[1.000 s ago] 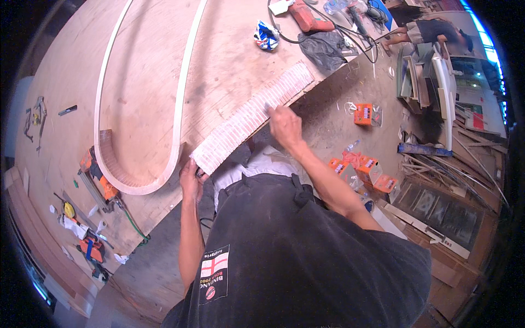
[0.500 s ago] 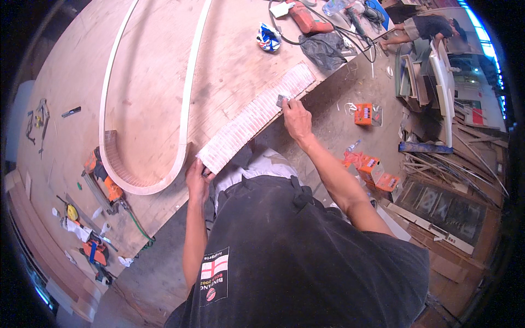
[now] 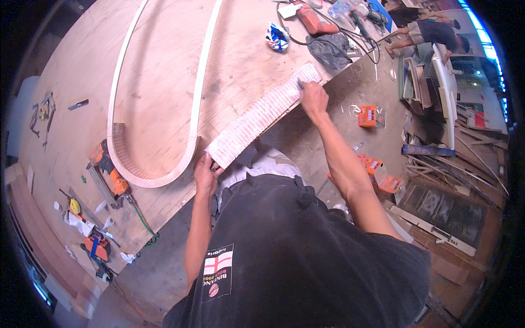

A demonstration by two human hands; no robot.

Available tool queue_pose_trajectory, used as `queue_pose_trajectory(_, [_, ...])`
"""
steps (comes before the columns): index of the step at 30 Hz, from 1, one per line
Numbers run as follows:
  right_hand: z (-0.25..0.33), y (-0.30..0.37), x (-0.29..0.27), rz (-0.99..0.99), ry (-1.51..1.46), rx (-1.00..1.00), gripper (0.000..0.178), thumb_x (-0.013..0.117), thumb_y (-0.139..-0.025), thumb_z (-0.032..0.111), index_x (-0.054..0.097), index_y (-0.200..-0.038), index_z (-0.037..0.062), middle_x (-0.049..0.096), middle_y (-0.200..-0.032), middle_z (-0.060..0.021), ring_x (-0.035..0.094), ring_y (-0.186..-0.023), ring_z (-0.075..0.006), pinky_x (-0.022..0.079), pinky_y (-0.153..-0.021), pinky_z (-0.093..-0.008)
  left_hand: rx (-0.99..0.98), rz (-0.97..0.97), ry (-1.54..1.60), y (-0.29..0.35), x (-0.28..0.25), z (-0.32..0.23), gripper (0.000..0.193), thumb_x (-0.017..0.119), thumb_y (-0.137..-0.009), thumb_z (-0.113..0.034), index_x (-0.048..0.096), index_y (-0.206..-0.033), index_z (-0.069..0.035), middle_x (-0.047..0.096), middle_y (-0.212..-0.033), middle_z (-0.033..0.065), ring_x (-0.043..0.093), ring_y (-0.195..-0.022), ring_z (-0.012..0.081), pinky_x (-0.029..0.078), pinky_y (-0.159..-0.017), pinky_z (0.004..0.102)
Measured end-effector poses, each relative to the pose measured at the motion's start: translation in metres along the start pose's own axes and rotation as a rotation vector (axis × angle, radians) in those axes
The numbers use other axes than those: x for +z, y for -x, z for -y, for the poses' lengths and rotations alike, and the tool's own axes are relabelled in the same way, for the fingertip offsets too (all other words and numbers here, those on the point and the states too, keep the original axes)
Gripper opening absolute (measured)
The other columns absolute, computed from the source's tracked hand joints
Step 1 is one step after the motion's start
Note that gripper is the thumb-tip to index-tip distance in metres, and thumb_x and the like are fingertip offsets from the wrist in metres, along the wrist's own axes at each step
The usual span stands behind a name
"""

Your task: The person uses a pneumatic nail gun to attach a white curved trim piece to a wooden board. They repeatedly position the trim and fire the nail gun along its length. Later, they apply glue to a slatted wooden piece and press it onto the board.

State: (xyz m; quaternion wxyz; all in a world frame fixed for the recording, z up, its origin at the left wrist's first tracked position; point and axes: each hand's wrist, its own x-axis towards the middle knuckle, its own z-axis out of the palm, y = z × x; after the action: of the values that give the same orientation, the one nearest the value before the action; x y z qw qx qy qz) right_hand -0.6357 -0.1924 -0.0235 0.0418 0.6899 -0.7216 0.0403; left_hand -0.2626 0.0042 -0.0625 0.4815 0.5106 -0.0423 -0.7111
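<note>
A long kerfed wood strip (image 3: 265, 117), its face cut into many narrow ribs and smeared whitish, lies slantwise along the near edge of the workbench (image 3: 158, 82). My left hand (image 3: 205, 176) grips its near left end, thumb on top. Toward the strip's far right end, my right hand (image 3: 315, 101) is closed on a small flat scraper, mostly hidden by the fingers and pressed to the ribbed face. Left of the strip stands a U-shaped bent wood frame (image 3: 196, 109), its curved end ribbed on the inside.
An orange nail gun (image 3: 117, 183) with a green hose lies beside the frame's curve. A red power tool (image 3: 317, 22), a black plastic bag (image 3: 331, 50) and cables crowd the far right bench. Orange boxes (image 3: 372, 116) sit on the floor. Another person (image 3: 432, 34) bends near stacked boards.
My right hand has slid the scraper along the strip toward its far right end. My left hand keeps its grip at the near end. The whole view has shifted slightly.
</note>
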Motion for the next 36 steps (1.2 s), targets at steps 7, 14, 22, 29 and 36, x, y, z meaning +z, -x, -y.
queue_pose_trajectory(7, [0.148,0.133,-0.018,0.141,-0.290,-0.424,0.021,0.062,-0.088,0.011,0.073,-0.107,0.0117,0.065,-0.079,-0.0116,0.070,-0.078,-0.0340,0.058,-0.063,-0.0485,0.001,0.002,0.014,-0.002,-0.005,0.005,0.031,0.049,-0.112,-0.028,0.064,-0.121,-0.003,0.061,-0.090,-0.0027,0.050,-0.069,0.0043,0.061,-0.069,0.0261])
queue_pose_trajectory(14, [0.064,0.033,-0.003,-0.014,-0.128,-0.067,0.021,0.060,-0.095,0.020,0.070,-0.085,0.0047,0.072,-0.082,-0.0198,0.073,-0.076,-0.0421,0.058,-0.068,-0.0536,-0.012,-0.013,0.014,0.002,0.001,0.002,0.030,0.049,-0.112,-0.028,0.065,-0.121,-0.003,0.060,-0.088,-0.0032,0.048,-0.068,0.0042,0.059,-0.067,0.0270])
queue_pose_trajectory(22, [0.129,0.083,-0.004,0.030,-0.146,-0.440,0.018,0.059,-0.099,0.018,0.073,-0.106,0.0084,0.068,-0.083,-0.0138,0.071,-0.071,-0.0330,0.056,-0.055,-0.0457,-0.009,-0.016,0.031,-0.002,-0.003,0.005,0.030,0.049,-0.112,-0.029,0.063,-0.119,-0.004,0.058,-0.088,-0.0034,0.048,-0.069,0.0048,0.058,-0.067,0.0255])
queue_pose_trajectory(29, [0.140,0.099,-0.032,0.294,-0.253,-0.307,0.023,0.067,-0.087,0.018,0.077,-0.107,0.0120,0.073,-0.095,-0.0132,0.073,-0.088,-0.0348,0.060,-0.075,-0.0466,0.009,0.104,0.016,-0.016,-0.027,0.018,0.041,0.050,-0.111,-0.032,0.055,-0.139,-0.001,0.066,-0.112,0.0034,0.058,-0.082,0.0098,0.062,-0.075,0.0314])
queue_pose_trajectory(36, [-0.026,-0.030,-0.042,0.067,-0.153,0.320,0.030,0.064,-0.093,0.021,0.078,-0.119,0.0161,0.075,-0.110,-0.0196,0.071,-0.105,-0.0409,0.056,-0.092,-0.0526,0.016,0.044,0.068,-0.004,-0.007,0.008,0.039,0.052,-0.110,-0.033,0.059,-0.132,-0.002,0.064,-0.104,0.0016,0.054,-0.079,0.0092,0.061,-0.078,0.0331])
